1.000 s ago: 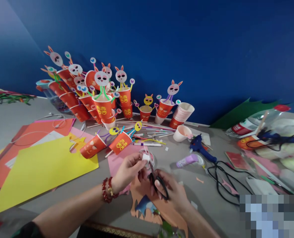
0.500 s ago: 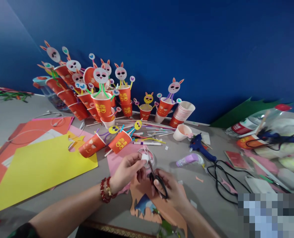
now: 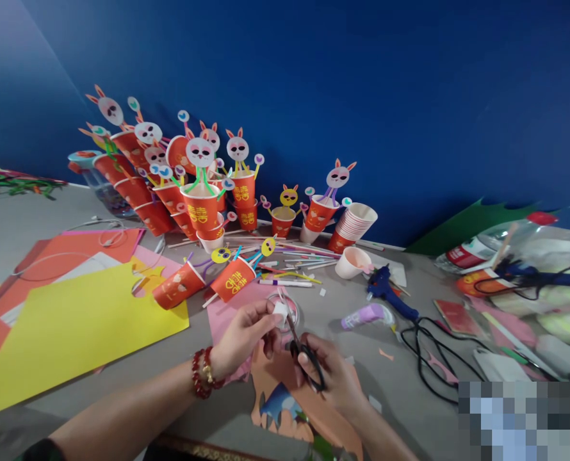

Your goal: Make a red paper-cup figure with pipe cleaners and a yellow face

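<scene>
My left hand (image 3: pixel 246 334) pinches a small piece of white paper (image 3: pixel 280 312) between thumb and fingers. In my right hand (image 3: pixel 330 371) is a pair of scissors (image 3: pixel 307 362) with black handles, fingers through the loops. The blades point up and away from me, right at the paper's edge. Under both hands lies an orange-brown sheet (image 3: pixel 333 413) with cut-out edges, and a pink sheet (image 3: pixel 220 314) shows beyond my left hand. Two red paper cups with yellow faces on stems, one cup (image 3: pixel 179 285) and another cup (image 3: pixel 234 280), lie tipped over just past my left hand.
Red cups with rabbit figures (image 3: pixel 201 208) stand along the blue wall. Right of my hands are a purple tape dispenser (image 3: pixel 363 316), a blue glue gun (image 3: pixel 391 293) with a black cord (image 3: pixel 422 358), and a bottle (image 3: pixel 487 243). Yellow paper (image 3: pixel 88 339) covers the left side.
The scissors and white paper stay close together, with the blades now alongside the paper's right edge and their tips further up. The whole view has shifted slightly.
</scene>
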{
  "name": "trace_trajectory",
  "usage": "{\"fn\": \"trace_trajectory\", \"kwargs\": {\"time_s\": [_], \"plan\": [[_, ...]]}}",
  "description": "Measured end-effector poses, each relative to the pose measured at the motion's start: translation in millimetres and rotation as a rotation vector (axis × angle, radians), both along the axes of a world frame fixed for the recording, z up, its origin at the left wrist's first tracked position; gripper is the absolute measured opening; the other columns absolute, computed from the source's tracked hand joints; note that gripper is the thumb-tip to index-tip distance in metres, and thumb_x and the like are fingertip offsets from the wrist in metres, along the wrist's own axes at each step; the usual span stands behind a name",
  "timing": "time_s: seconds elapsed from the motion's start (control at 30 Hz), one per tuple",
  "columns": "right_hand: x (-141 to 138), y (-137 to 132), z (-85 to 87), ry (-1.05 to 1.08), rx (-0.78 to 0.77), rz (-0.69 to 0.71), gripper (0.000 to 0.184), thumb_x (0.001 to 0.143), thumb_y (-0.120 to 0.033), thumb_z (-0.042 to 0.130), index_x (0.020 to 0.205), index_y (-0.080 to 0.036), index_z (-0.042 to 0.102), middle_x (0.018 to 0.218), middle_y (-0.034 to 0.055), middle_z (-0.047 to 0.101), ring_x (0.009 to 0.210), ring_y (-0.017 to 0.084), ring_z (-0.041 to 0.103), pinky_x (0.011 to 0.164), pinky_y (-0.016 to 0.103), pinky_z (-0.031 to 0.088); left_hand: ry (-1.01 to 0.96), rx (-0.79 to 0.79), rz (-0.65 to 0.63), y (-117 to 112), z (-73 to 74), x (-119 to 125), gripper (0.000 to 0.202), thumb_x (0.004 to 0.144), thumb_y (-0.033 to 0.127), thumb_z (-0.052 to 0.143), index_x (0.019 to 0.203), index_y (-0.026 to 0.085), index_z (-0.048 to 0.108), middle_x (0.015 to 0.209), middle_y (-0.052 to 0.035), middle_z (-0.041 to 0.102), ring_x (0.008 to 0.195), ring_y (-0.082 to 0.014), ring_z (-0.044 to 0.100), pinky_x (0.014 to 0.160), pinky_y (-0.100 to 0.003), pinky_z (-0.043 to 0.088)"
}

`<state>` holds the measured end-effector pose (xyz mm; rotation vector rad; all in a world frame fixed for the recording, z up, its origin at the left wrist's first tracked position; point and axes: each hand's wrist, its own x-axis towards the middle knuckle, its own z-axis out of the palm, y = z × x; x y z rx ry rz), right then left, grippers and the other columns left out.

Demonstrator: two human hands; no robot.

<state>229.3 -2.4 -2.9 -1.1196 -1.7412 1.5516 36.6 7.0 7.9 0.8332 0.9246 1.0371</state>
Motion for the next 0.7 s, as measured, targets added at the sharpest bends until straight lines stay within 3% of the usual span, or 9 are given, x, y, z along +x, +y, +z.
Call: {"fn": "trace_trajectory", "kwargs": {"time_s": [0.7], "plan": [[5.8, 4.2, -0.4, -0.05, 0.037, 0.024, 0.059, 0.086, -0.076, 0.049, 0.064, -0.021, 0.048, 0.051, -0.0015, 0.054, 0.047, 0.012, 0.049, 0.048, 0.023, 0.035, 0.037, 0.059, 0.042, 1.3, -6.6, -3.5, 0.039, 0.083, 0.053, 0.068, 0.073, 0.019, 0.052, 0.047, 0.003, 0.062, 0.036, -0.0077, 0.05, 0.039, -0.016, 0.04]]}}
